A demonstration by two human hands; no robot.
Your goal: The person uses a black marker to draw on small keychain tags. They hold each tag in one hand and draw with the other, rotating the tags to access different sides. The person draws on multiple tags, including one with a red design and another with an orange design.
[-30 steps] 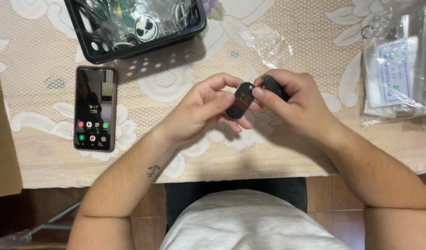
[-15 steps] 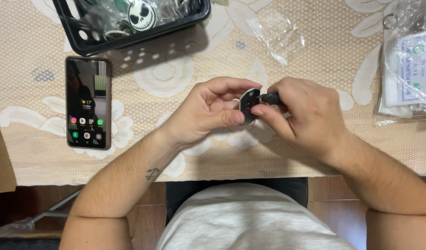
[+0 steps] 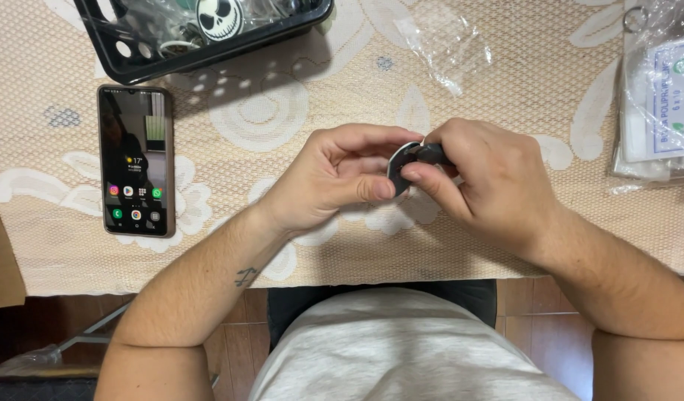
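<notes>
Disc (image 3: pixel 398 160) stands edge-up between both hands, left hand (image 3: pixel 334 178) pinching its rim, right hand (image 3: pixel 487 178) gripping from the right.

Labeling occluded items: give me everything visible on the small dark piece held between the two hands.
The small dark piece looks black with a pale curved edge at its top left, rounded, probably plastic or rubber. Most of it is hidden. The left hand pinches it with thumb below and fingers above; the right hand covers its right side, thumb pressed against it. It is held above the lace tablecloth, not resting on it.
</notes>
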